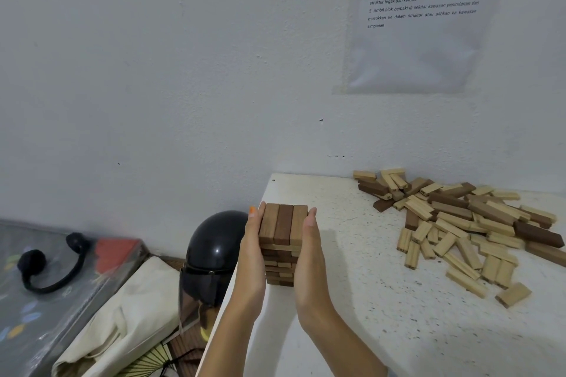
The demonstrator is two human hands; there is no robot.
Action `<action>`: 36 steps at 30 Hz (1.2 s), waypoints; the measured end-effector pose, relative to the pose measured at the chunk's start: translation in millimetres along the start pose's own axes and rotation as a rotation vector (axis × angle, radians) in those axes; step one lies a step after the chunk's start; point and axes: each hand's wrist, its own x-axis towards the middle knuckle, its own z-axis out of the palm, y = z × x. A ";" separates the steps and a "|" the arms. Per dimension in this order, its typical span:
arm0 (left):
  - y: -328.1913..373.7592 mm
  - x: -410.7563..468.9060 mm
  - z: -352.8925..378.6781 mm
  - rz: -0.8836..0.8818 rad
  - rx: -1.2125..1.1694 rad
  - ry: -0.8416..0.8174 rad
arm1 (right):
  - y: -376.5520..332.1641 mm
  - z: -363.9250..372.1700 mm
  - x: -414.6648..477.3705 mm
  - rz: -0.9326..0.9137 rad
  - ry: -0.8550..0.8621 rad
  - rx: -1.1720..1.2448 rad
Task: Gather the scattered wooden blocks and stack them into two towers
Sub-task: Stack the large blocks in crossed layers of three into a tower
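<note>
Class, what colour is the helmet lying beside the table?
Glossy black. The helmet shows best in the head view.

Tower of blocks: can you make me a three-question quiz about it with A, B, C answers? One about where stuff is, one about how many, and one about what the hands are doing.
1. Where is the pile of loose blocks?
A) in a box
B) on the table, right of the tower
C) on top of the tower

2. How many blocks make the tower's top layer?
A) three
B) one
C) six

3. What are the left hand and right hand doing?
A) lifting one block
B) resting away from the tower
C) pressing flat on the tower's two sides

Answers:
1 B: the pile lies on the white tabletop to the tower's right.
2 A: three blocks lie side by side on top.
3 C: straight fingers lie against each side of the tower.
</note>
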 end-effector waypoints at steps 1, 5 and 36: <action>0.2 -0.1 0.3 -0.002 0.004 -0.008 | -1.4 0.0 -0.9 0.007 0.000 -0.004; 8.0 -4.6 -1.7 0.048 0.003 0.018 | -7.8 -4.0 -1.0 0.015 -0.005 0.002; -34.1 -3.6 185.3 0.430 0.349 -0.351 | -94.7 -231.1 4.9 -0.227 0.423 -0.062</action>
